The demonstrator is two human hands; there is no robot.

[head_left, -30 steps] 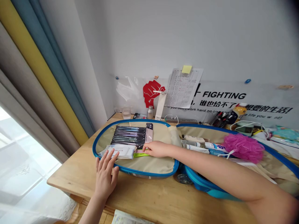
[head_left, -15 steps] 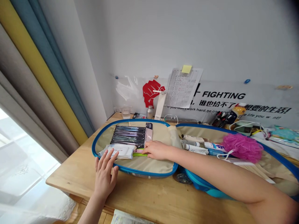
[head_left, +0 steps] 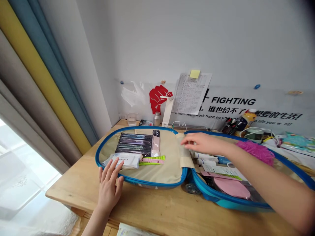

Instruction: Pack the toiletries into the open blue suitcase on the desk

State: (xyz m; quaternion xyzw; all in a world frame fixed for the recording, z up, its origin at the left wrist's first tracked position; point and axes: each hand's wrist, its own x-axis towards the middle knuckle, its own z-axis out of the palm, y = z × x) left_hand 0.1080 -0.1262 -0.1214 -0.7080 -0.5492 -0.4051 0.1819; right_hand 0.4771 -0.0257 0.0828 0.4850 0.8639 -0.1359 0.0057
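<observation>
While left hand and right hand have fingers apart | white packet: long axis left-right

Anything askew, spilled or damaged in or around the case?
One thing: the printed sheet on the wall hangs askew, its sides leaning instead of running straight down. I see no spill or damage in the open case, though the right hand hides part of its contents.

A wooden table carries an open blue case and a bottle.
</observation>
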